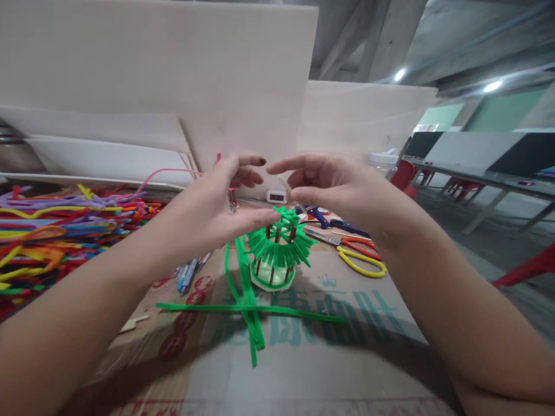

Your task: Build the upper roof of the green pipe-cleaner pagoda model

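A small pavilion model [281, 248] stands upright on the cardboard, with fringed green pipe-cleaner roofs, brown posts and a pale base. My left hand [229, 199] is open above its left side, thumb and fingers apart. The left thumb tip overlaps the model's top edge; whether it touches, I cannot tell. Above and to the right, my right hand [329, 185] pinches a thin pale stick [286, 188] that slants down toward the roof. Its lower end is blurred. Several green pipe cleaners [247, 289] lie in front and to the left of the model, one crosswise over the others.
A heap of coloured pipe cleaners [65, 237] fills the left side. Pens [188, 274] lie near it. To the right are yellow-and-red-handled scissors [359, 260] and a blue tool [318, 216]. A small white digital display [276, 197] and a lidded jar [384, 164] stand behind.
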### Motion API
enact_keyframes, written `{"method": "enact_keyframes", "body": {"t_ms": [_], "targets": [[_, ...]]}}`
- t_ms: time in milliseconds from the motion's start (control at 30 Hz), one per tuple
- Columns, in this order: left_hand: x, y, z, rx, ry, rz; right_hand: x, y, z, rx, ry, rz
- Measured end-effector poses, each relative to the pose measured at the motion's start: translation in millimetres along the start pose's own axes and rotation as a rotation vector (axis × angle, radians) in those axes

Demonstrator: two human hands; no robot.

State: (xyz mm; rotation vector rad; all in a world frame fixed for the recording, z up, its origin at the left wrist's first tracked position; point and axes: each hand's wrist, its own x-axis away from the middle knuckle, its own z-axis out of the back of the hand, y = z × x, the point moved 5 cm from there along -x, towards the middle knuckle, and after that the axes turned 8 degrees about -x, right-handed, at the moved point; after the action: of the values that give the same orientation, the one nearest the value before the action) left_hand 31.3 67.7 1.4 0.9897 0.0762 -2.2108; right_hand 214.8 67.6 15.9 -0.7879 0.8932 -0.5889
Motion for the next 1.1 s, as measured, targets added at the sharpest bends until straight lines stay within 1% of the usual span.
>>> {"method": "enact_keyframes", "body": {"t_ms": [100, 133, 167, 233, 333, 433, 533, 633, 700, 800, 900, 1100], "targets": [[2.4, -27.2, -29.5, 0.049, -0.21, 0.145, 2.1, 12.2, 22.7, 0.008, 0.197, 0.021], [4.2, -32.4, -39.3, 0.079, -0.252, 0.173, 2.2, 17.2, 27.8, -0.016, 0.249, 0.033], [6.1, -35.1, -48.5, 0.116, -0.28, 0.188, 2.3, 22.4, 30.8, -0.044, 0.285, 0.04], [9.9, -34.1, -62.9, 0.211, -0.299, 0.202, 2.6, 31.4, 30.6, -0.076, 0.321, 0.026], [14.6, -23.8, -74.4, 0.314, -0.302, 0.195, 4.8, 34.9, 21.7, -0.048, 0.345, 0.025], [17.5, -13.9, -75.3, 0.283, -0.284, 0.167, 8.4, 28.9, 11.6, -0.057, 0.341, 0.07], [19.4, -7.6, -72.1, 0.236, -0.275, 0.129, 11.3, 22.1, 4.2, -0.103, 0.298, 0.079], [21.5, -2.7, -70.2, 0.266, -0.3, 0.088, 14.7, 16.4, -1.3, -0.159, 0.257, 0.072], [23.3, -0.7, -70.2, 0.294, -0.329, 0.08, 18.7, 13.3, -4.3, -0.184, 0.257, 0.082], [26.3, 2.5, -69.3, 0.317, -0.34, 0.051, 26.3, 10.6, -9.1, -0.192, 0.254, 0.104], [28.8, 5.3, -67.2, 0.322, -0.323, 0.034, 33.0, 8.1, -12.1, -0.166, 0.241, 0.113], [29.7, 11.7, -63.8, 0.277, -0.27, 0.022, 38.0, 1.8, -12.1, -0.154, 0.266, 0.131]]}}
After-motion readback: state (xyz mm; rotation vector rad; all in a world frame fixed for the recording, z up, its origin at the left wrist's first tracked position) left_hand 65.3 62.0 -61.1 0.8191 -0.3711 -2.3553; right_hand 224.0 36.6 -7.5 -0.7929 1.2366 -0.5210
